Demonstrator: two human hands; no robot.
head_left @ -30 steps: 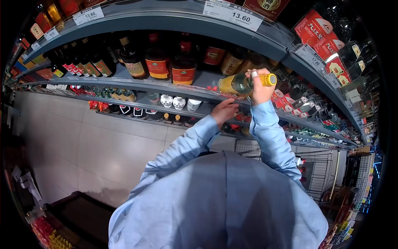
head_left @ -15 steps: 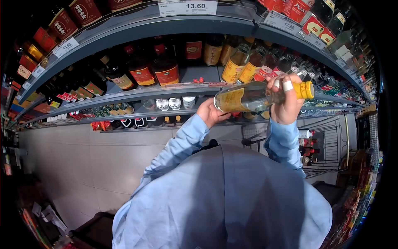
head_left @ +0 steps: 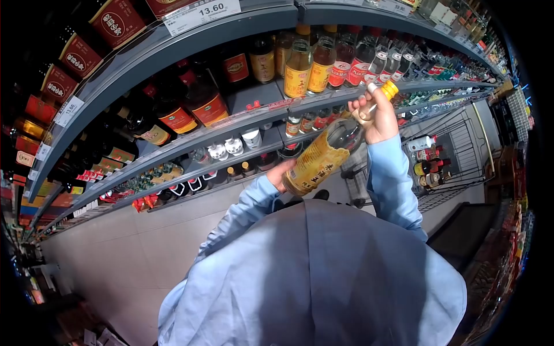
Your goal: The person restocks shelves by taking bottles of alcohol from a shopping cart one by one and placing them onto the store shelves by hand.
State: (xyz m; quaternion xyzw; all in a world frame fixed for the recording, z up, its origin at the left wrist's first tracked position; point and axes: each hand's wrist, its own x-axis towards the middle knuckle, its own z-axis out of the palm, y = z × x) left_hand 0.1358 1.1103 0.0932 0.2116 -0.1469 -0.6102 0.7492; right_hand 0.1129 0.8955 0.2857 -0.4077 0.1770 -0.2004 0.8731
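Note:
A clear glass liquor bottle point(head_left: 320, 161) with a torn-edged yellow label and a yellow cap lies slanted across the space before my chest, its cap end up to the right. My right hand point(head_left: 378, 118) is closed around its neck just below the cap, with white wraps on the fingers. At the lower end, my left hand point(head_left: 279, 176) grips the bottle's base; its fingers are partly hidden behind the glass. Similar yellow-labelled bottles point(head_left: 297, 72) stand upright on the shelf beyond, beside red-labelled bottles point(head_left: 341, 60).
A shelf unit point(head_left: 254, 118) full of bottles curves across the view, with price tags point(head_left: 202, 16) along its upper edge. To the right stands a wire shopping cart point(head_left: 461, 150) holding several bottles point(head_left: 430, 167). Tiled floor point(head_left: 138, 248) stretches to the left.
The bottle has come down nearer my chest, tilted more steeply, and its label now faces me. Both hands moved with it, and my view turned, showing more of the cart.

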